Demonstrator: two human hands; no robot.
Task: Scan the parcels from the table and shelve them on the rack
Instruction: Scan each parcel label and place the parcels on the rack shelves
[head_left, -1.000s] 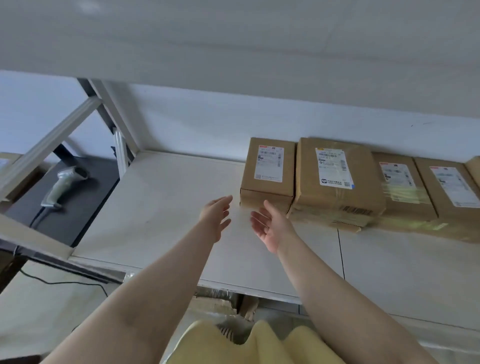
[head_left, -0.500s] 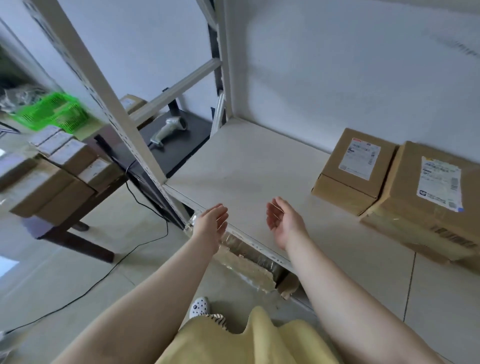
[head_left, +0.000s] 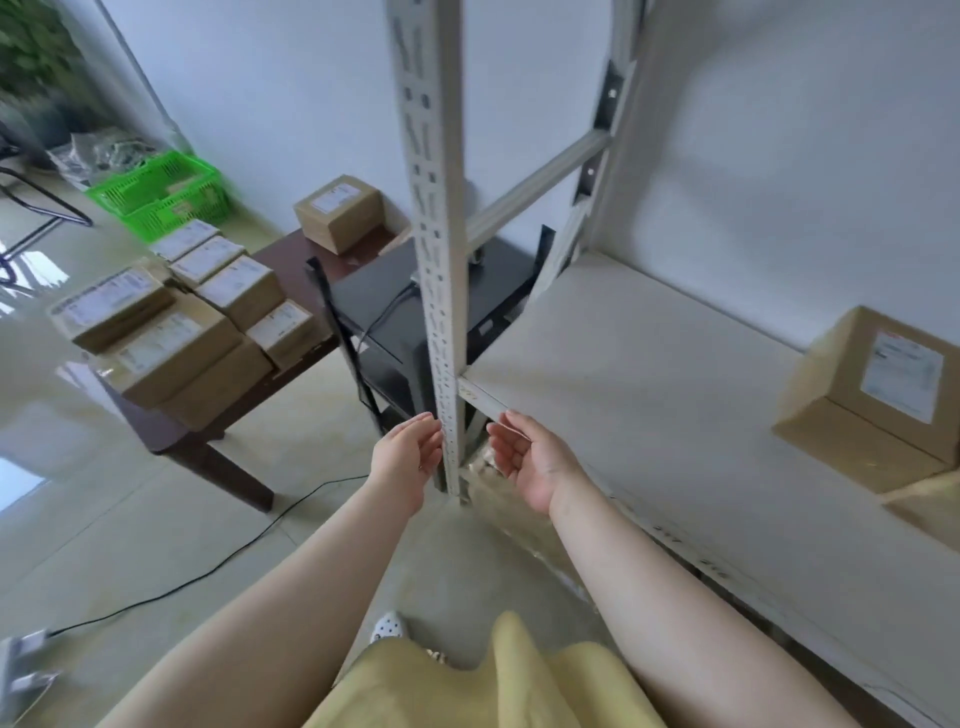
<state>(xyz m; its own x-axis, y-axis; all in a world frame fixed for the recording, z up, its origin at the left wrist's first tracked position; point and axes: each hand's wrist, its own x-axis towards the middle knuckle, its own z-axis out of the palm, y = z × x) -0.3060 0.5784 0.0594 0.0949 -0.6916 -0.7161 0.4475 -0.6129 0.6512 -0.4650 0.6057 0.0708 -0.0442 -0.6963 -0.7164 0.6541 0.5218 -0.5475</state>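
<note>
My left hand (head_left: 408, 457) and my right hand (head_left: 527, 457) hang empty in front of me, palms facing each other, on either side of the rack's front upright (head_left: 439, 291). Several cardboard parcels (head_left: 171, 332) with white labels lie stacked on the dark brown table (head_left: 218, 441) at the left. One more parcel (head_left: 340, 213) sits at the table's far end. On the rack's white shelf (head_left: 639, 410) at the right stands a shelved parcel (head_left: 878, 400). The scanner is hidden behind the upright.
A black stand (head_left: 384, 317) sits between table and rack, with a cable (head_left: 208, 566) trailing over the tiled floor. A green basket (head_left: 161, 195) stands by the far wall. My shoe (head_left: 387, 626) shows below.
My view has swung left from the shelf toward the table. Both hands have drawn back from the shelved parcels to the rack's corner post, still empty.
</note>
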